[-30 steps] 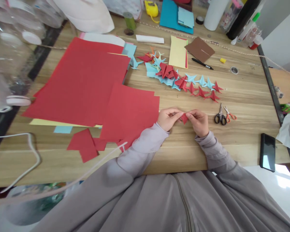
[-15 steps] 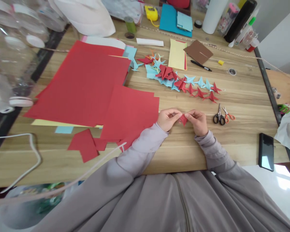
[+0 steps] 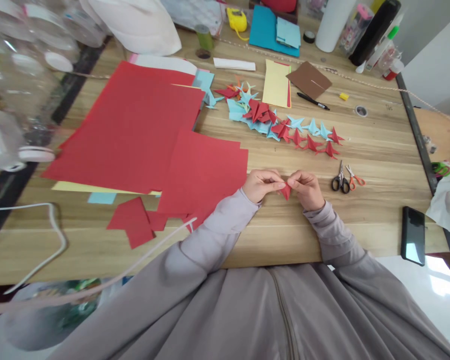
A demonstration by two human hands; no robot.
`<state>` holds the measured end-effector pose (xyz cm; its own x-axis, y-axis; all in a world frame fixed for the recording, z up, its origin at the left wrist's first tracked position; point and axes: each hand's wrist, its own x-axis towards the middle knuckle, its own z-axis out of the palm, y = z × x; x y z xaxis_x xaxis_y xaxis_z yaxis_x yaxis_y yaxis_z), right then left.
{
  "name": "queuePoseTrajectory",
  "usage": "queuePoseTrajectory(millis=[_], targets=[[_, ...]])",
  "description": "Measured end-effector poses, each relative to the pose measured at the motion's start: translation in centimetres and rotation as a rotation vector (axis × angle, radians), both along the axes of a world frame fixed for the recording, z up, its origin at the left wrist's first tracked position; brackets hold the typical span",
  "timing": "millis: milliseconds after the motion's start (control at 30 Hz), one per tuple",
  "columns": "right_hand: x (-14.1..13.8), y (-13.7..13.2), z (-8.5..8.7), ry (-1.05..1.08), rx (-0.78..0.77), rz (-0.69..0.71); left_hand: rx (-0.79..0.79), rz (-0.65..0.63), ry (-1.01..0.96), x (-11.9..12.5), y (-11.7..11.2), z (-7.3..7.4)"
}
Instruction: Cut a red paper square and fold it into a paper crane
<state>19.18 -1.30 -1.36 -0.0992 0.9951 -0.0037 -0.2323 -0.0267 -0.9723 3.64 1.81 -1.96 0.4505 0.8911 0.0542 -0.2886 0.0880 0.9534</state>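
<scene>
My left hand [image 3: 260,184] and my right hand [image 3: 308,188] meet over the wooden table [image 3: 378,150], both pinching a small folded red paper piece [image 3: 285,190] between their fingertips. The piece is held just above the table near its front edge. Behind the hands lies a row of folded red and blue paper shapes [image 3: 285,125]. Large red paper sheets [image 3: 142,130] lie to the left of my left hand, and red offcuts [image 3: 135,227] sit near the front edge.
Two pairs of scissors [image 3: 345,179] lie right of my right hand. A black phone [image 3: 412,235] rests at the front right edge. Yellow paper [image 3: 276,83], brown card [image 3: 309,79], a pen [image 3: 313,101] and blue paper [image 3: 270,30] lie farther back. A white cable [image 3: 56,235] crosses the front left.
My fingertips have drawn slightly closer together around the red piece and the view has shifted a little; nothing else on the table has moved.
</scene>
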Motion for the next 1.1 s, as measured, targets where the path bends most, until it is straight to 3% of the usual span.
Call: queuePoseTrajectory(millis=[100,233,400,633,967,1100], targets=[[-0.3,0.0,0.3,0.113,-0.066,0.034,-0.054,-0.026,-0.044,0.1,0.0,-0.2],[-0.5,0.0,0.4,0.097,-0.148,0.043,-0.042,-0.036,-0.052,0.2,0.0,-0.4],[-0.1,0.2,-0.7,0.005,-0.144,-0.094,-0.002,0.099,0.006,0.6,-0.1,-0.6],[0.0,0.2,-1.4,-0.002,-0.103,-0.077,0.061,0.189,0.096,0.7,-0.2,-0.2],[0.0,0.5,-0.7,-0.021,-0.08,-0.09,-0.031,0.27,0.084,0.8,-0.2,0.1],[-0.2,0.3,-0.4,-0.06,-0.073,-0.073,-0.17,0.266,0.061,0.6,0.1,-0.4]])
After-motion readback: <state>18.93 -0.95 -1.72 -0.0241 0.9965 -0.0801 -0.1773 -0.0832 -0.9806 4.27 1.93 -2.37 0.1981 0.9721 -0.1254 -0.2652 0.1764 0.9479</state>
